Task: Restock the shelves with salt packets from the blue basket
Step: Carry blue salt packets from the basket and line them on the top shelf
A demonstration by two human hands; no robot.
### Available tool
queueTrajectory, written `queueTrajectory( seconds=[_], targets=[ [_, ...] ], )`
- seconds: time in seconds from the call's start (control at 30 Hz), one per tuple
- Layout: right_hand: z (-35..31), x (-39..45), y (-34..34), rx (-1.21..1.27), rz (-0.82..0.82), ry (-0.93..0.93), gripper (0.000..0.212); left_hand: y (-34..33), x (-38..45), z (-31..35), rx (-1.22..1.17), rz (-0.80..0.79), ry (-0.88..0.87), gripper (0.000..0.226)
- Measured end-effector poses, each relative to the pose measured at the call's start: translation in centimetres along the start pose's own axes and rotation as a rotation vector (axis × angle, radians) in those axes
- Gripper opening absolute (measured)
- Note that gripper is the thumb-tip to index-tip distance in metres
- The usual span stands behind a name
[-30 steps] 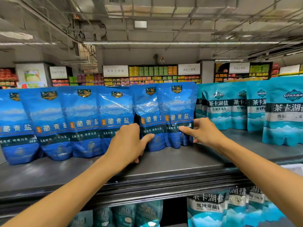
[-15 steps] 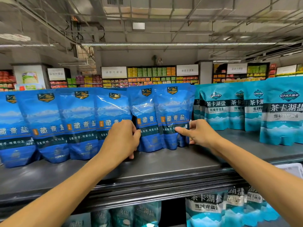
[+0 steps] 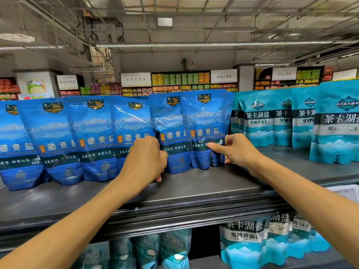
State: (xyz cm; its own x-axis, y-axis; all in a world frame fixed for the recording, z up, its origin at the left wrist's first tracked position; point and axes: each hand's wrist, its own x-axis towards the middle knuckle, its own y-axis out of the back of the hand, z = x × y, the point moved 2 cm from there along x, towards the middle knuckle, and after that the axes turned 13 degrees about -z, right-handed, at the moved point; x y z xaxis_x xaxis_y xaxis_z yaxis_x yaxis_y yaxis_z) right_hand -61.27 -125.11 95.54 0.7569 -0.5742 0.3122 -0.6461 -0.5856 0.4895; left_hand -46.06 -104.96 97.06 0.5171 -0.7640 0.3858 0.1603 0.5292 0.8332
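1. Looking at where you are: a full row of dark blue salt packets [image 3: 93, 140] already stands along the back of the top shelf [image 3: 204, 187], so a good chunk of the restock seems done. The blue basket isn't in view, so I can't tell how many packets are left in it.

2. Your right hand [image 3: 236, 150] has the rightmost blue packet [image 3: 206, 129] pinched low on its right edge, thumb across the front and fingers behind. Narrow grip, holding the packet.

3. Your left hand [image 3: 145, 158] is curled at the seam between two packets further left. The back of the hand hides the fingers, so I can't tell if that grip actually holds anything or just nudges.

4. Orientation: the packet stands upright, long axis vertical, bottom gusset on the shelf, logo up, printed face toward you. It overlaps its left neighbour and leans back slightly.

5. Just to its right sit the teal salt bags [image 3: 266, 121], a different product, so the blue row looks close to its end.

6. My guess is you're squaring up the last couple of packets. The front of the shelf has bare room for another row.
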Motion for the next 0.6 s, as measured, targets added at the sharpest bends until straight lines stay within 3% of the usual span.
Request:
queueTrajectory(
  seconds=[0.13, 0.27, 0.4, 0.5, 0.6],
  targets=[
    [-0.2, 0.2, 0.0, -0.101, 0.062, -0.015, 0.049, 1.0, -0.4, -0.7, 0.190, 0.013, 0.007, 0.028],
    [-0.4, 0.2, -0.1, -0.207, 0.062, -0.001, 0.045, 1.4, -0.3, 0.3, 0.322, 0.015, -0.029, 0.026],
    [-0.7, -0.3, 0.0, -0.473, 0.119, -0.050, 0.070, 1.4, -0.3, 0.4, 0.416, 0.047, -0.030, 0.035],
    [-0.8, -1.5, -0.1, -0.477, 0.137, -0.099, 0.070, 1.2, -1.1, -0.7, 0.388, 0.039, -0.010, 0.034],
    [-1.7, -3.3, -0.4, -0.402, 0.156, -0.056, 0.061, 1.2, -2.9, -1.7, 0.195, 0.127, -0.067, 0.031]
  ],
)
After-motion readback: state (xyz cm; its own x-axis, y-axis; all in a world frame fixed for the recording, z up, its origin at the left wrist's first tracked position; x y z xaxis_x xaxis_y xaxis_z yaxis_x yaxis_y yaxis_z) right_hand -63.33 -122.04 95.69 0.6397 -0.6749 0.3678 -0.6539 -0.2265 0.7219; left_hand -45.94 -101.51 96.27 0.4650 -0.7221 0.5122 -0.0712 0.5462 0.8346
